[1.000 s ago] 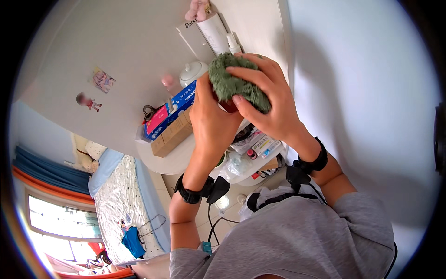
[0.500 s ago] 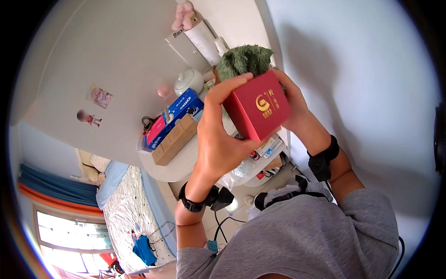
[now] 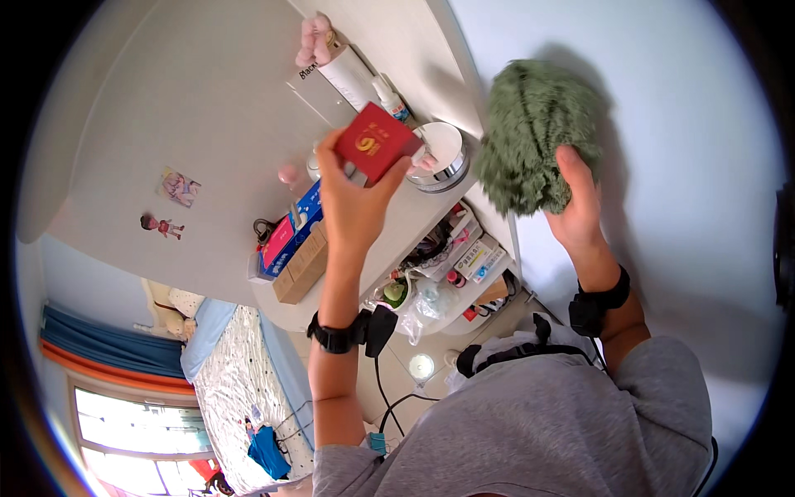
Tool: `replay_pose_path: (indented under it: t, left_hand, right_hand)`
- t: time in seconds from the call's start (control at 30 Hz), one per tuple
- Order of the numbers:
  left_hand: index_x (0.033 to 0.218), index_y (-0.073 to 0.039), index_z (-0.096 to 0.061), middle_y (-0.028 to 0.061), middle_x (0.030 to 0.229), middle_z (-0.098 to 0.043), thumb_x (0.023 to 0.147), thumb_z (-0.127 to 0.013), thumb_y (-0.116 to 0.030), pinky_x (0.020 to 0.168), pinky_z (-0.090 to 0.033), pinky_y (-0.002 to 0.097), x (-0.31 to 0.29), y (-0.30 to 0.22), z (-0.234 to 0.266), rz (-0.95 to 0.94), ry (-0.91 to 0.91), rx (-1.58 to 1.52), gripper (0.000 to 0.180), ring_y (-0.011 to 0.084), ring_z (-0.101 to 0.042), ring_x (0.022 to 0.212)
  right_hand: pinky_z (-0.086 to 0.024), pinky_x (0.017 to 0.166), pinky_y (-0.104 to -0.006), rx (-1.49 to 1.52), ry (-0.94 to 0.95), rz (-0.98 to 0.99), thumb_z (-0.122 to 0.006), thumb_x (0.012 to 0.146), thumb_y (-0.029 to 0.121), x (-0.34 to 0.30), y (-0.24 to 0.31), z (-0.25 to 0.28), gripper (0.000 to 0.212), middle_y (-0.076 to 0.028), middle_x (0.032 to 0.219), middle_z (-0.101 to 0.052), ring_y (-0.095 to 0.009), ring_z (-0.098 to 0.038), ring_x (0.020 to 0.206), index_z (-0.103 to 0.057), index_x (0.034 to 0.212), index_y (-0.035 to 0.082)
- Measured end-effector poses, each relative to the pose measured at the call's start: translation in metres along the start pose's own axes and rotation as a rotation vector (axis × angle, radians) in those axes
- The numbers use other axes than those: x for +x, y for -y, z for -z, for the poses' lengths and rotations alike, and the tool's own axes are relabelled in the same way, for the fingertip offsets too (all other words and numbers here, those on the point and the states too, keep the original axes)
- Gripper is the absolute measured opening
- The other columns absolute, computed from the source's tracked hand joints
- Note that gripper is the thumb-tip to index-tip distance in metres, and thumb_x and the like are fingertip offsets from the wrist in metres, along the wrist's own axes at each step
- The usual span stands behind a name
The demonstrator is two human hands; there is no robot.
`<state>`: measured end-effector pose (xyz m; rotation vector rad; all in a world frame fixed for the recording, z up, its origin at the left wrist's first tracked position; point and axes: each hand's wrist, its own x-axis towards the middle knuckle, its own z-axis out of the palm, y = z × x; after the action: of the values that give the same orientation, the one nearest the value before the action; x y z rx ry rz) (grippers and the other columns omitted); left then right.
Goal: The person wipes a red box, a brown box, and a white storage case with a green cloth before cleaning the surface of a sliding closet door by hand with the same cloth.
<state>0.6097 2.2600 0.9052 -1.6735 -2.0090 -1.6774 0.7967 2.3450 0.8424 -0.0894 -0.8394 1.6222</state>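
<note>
A small red box [image 3: 374, 142] with a gold emblem is gripped between the thumb and fingers of my left hand [image 3: 354, 203], raised over the shelf. My right hand [image 3: 578, 203] clutches a fluffy green cloth-like bundle [image 3: 538, 132] in front of the pale wall; most of its fingers are hidden behind the fur. Behind and to the right of the box, a round white-topped container [image 3: 443, 153] with a shiny silver side stands on the shelf.
A long brown cardboard box [image 3: 301, 269] and a blue package [image 3: 308, 207] lie on the shelf [image 3: 406, 240] at left. A lower shelf holds a clear plastic bag [image 3: 429, 302] and small boxes [image 3: 480, 257]. Further left is a bed [image 3: 236, 373].
Both hands were on the red box; now only my left hand has it, further left. My right hand has taken up the green furry bundle and moved it right, uncovering the round container.
</note>
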Motion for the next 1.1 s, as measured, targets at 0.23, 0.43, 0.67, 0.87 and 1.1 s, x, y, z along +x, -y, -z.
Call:
replay_pose_path:
  t: [0.23, 0.43, 0.67, 0.87, 1.1]
  left_hand:
    - [0.113, 0.003, -0.035, 0.0179, 0.103, -0.054, 0.065, -0.073, -0.024, 0.076, -0.046, 0.0302, 0.009, 0.048, -0.038, 0.109, 0.139, -0.031, 0.067, 0.0221, -0.055, 0.094]
    - [0.116, 0.004, -0.032, 0.0190, 0.105, -0.052, 0.067, -0.072, -0.024, 0.078, -0.045, 0.0294, 0.008, 0.050, -0.046, 0.145, 0.143, -0.049, 0.069, 0.0219, -0.055, 0.094]
    - [0.128, 0.005, -0.021, 0.0223, 0.121, -0.038, 0.070, -0.069, -0.023, 0.094, -0.032, 0.0366, -0.008, 0.045, -0.033, -0.059, 0.150, 0.275, 0.080, 0.0299, -0.041, 0.111]
    - [0.129, 0.000, -0.026, 0.0209, 0.125, -0.035, 0.073, -0.065, -0.019, 0.097, -0.028, 0.0374, -0.022, 0.033, -0.010, -0.032, 0.198, 0.367, 0.071, 0.0319, -0.034, 0.117]
    - [0.100, -0.002, -0.056, 0.0134, 0.112, -0.052, 0.072, -0.059, -0.003, 0.091, -0.035, 0.0368, -0.048, 0.038, 0.021, -0.093, 0.116, 0.480, 0.028, 0.0305, -0.045, 0.110]
  right_hand:
    - [-0.039, 0.086, -0.0336, -0.889, 0.194, 0.834, -0.059, 0.072, 0.004, 0.002, 0.005, -0.007, 0.043, -0.018, 0.116, -0.047, -0.028, -0.050, 0.104, -0.048, 0.113, -0.003]
    - [-0.041, 0.087, -0.0347, -1.013, 0.148, 0.797, -0.061, 0.062, -0.005, 0.008, -0.011, -0.007, 0.054, -0.017, 0.119, -0.046, -0.031, -0.048, 0.107, -0.051, 0.114, 0.005]
    - [-0.042, 0.087, -0.0370, -1.197, 0.241, 0.768, -0.064, 0.053, -0.010, 0.020, -0.052, 0.005, 0.070, -0.017, 0.122, -0.043, -0.033, -0.044, 0.109, -0.046, 0.119, 0.008]
    - [-0.042, 0.088, -0.0362, -1.114, 0.270, 0.689, -0.063, 0.055, -0.008, 0.015, -0.073, 0.035, 0.065, -0.020, 0.123, -0.041, -0.035, -0.045, 0.109, -0.046, 0.117, 0.005]
    - [-0.037, 0.093, -0.0383, -1.141, 0.334, 0.546, -0.063, 0.057, -0.006, -0.011, -0.103, 0.077, 0.063, -0.021, 0.124, -0.040, -0.037, -0.043, 0.112, -0.045, 0.116, 0.005]
